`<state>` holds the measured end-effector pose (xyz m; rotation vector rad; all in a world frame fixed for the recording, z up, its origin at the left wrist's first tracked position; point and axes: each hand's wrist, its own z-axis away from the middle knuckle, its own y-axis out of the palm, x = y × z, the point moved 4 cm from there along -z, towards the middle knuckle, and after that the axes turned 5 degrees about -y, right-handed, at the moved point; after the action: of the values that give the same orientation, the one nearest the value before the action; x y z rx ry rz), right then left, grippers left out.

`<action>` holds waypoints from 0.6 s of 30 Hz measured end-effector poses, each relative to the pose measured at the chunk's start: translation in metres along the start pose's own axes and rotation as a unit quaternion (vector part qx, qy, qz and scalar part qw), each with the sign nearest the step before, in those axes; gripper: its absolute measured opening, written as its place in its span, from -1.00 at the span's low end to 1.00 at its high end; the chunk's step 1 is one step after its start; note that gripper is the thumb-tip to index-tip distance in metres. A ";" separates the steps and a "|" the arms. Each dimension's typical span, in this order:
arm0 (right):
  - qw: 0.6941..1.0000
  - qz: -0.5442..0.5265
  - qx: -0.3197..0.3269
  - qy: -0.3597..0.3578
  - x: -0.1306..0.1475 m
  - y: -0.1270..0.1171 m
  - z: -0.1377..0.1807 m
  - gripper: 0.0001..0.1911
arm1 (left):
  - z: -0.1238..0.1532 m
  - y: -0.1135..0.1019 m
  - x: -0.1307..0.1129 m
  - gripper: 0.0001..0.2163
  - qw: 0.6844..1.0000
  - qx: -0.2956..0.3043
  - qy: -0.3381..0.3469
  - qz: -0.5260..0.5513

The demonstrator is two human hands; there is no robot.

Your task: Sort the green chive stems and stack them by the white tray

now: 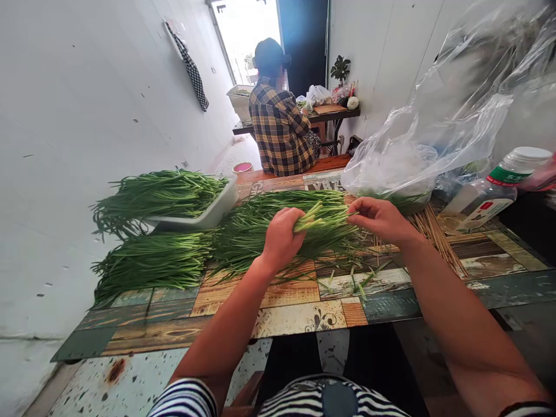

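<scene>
At the far left, a white tray [208, 215] is lying tipped against the wall, carrying combed green stalks, while a loose sheaf [152, 260] is resting just in front of it on the patterned counter [299, 317], its stems all running one way. Beside these, a larger heap of stalks [247, 229] is spreading toward the middle. Above it, the left hand [280, 237] is clenching a bunch of chive stalks [320, 218], seemingly keeping the pale cut ends level and pointing right. There the right hand [381, 220] is pinching those ends with its fingertips. Further right, a clear plastic bag [417, 156] is sagging open over bamboo sticks [434, 231] and a capped plastic bottle [490, 194]. Behind, a person in a plaid shirt [280, 133] is sitting facing away.
</scene>
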<state>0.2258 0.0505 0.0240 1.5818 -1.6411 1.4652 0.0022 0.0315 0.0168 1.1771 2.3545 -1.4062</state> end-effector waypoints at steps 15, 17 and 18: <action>0.993 0.068 -0.073 0.056 -0.024 -0.007 -0.002 -0.71 | 0.003 -0.020 0.006 -0.85 0.978 -0.189 -0.040 -0.076; 0.997 0.020 -0.047 0.054 -0.019 -0.005 -0.002 -0.75 | 0.000 -0.017 0.012 -0.83 0.987 -0.126 -0.079 -0.058; 0.998 0.000 -0.034 0.049 -0.014 -0.004 -0.001 -0.75 | -0.001 -0.015 0.014 -0.81 0.990 -0.096 -0.089 -0.049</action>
<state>0.2324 0.0586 0.0138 1.4499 -1.6171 1.4485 -0.0173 0.0362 0.0207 0.8605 2.3843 -1.2232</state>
